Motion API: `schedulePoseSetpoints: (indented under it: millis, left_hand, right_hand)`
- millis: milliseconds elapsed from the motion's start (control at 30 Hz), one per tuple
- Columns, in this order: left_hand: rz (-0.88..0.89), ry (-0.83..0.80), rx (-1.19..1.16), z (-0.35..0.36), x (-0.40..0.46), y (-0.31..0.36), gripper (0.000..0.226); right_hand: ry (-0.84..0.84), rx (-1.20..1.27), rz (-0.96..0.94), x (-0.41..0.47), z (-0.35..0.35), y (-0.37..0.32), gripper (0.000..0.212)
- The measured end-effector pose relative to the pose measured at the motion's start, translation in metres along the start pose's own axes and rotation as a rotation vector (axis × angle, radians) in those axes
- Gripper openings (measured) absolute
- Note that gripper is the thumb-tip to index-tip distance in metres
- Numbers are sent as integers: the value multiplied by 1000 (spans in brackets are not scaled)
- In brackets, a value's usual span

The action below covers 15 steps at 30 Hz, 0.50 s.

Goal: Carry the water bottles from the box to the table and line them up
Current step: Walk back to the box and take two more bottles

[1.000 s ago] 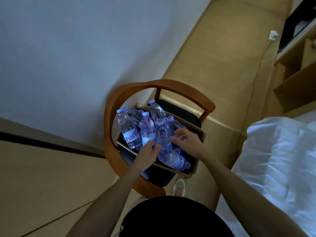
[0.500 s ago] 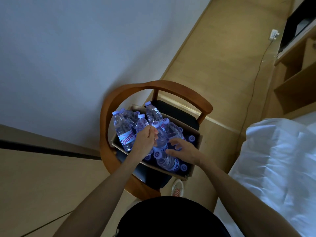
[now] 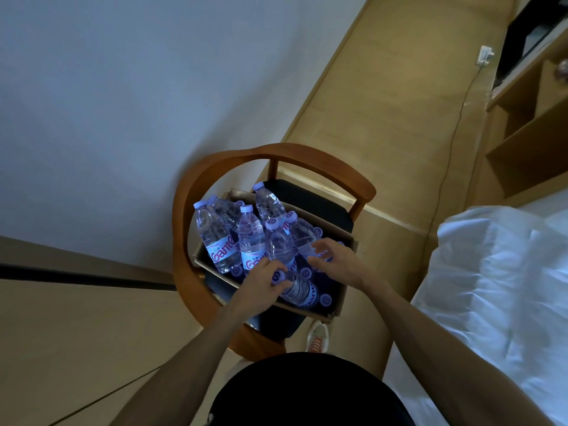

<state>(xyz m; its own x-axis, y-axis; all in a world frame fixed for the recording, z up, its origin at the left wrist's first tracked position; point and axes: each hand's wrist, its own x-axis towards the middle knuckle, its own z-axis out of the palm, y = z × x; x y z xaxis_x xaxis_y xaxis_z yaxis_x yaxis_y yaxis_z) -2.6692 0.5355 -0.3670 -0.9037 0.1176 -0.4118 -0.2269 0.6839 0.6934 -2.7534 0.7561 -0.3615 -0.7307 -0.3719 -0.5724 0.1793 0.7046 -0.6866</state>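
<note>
A person reaches both hands into a box (image 3: 335,312) of bottles (image 3: 252,241) set on a chair (image 3: 307,155) beside a bed (image 3: 491,272). The left hand (image 3: 258,285) curls round the neck of a lying bottle (image 3: 299,292); the right hand (image 3: 335,261) rests, fingers relaxed, against a leaning bottle (image 3: 302,236), though whether it grips is hard to tell in the dim light. The pick-up is under way; next comes a firm lift clear of the neighbours. No worktop is in view.
</note>
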Motion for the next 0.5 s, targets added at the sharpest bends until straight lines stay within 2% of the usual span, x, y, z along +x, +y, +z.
schedulePoseSetpoints:
  millis: [200, 367, 500]
  left_hand:
    - [19, 87, -38, -19, 7, 18, 21]
    - [19, 165, -174, -70, 19, 34, 15]
    - [-89, 205, -379, -98, 32, 41, 30]
  right_hand:
    - [19, 12, -40, -3, -7, -1, 48]
    - [-56, 92, -96, -6, -14, -21, 59]
    - [-67, -3, -182, -11, -11, -44, 89]
